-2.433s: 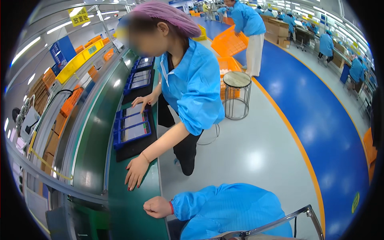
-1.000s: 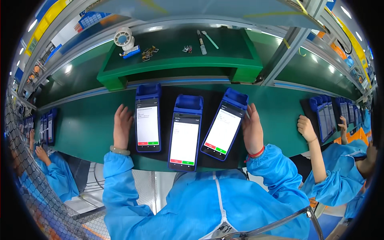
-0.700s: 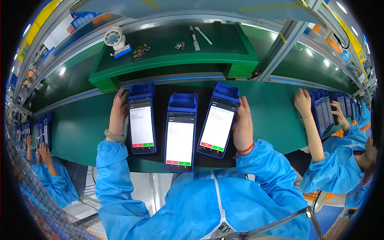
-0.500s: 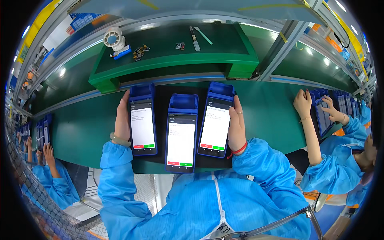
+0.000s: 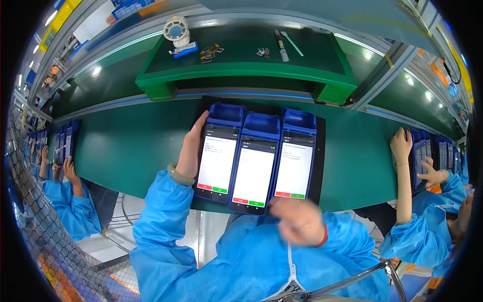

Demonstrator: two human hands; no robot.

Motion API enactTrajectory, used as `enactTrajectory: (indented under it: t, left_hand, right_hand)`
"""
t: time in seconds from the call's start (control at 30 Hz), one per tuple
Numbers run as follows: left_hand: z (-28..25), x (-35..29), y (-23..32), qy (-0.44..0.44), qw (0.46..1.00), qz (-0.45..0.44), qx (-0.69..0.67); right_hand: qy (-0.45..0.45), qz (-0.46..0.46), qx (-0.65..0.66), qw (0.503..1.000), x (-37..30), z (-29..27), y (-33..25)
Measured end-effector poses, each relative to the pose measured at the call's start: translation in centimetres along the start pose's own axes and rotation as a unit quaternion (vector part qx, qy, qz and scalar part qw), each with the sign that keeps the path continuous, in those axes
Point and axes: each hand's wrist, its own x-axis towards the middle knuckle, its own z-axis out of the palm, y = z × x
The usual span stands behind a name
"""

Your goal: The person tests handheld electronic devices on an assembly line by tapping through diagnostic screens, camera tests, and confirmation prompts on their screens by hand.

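Note:
Three handheld payment terminals lie side by side on a black mat, lit screens up, each with a blue printer head at its far end. The left terminal, the middle terminal and the right terminal sit close together, the middle one a little nearer to me. My left hand rests with fingers stretched along the left terminal's outer side. Near the lower ends of the middle and right terminals is my right hand, smeared by motion, its fingers unclear.
Behind the terminals stands a green raised shelf holding a white tape roll, a blue box, small card-like parts, a marker pen and a light-green stick tool. Co-workers' hands handle similar devices at left and right.
The outer terminals have closed in on the middle one. My right hand has left the right terminal's side and come down toward me. The whole view has shifted, scene moving rightward.

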Motion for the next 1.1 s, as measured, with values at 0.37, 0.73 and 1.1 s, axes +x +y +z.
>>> enactTrajectory:
  t: [0.37,0.73,1.1]
  left_hand:
    - [-0.7,-2.5,-0.9,-0.008,0.999,-0.007,0.034]
    - [-0.1,-6.9,-0.8,-0.039,0.966,0.035,0.253]
    - [-0.3,-7.2,-1.1,-0.035,0.974,0.057,0.215]
  right_hand:
    - [-0.135,0.19,0.166,0.958,1.1,5.9,-2.0]
    - [0.04,0.074,-0.202,0.976,0.7,1.2,-2.1]
    - [0.041,0.153,-0.227,0.961,1.0,0.9,-1.9]
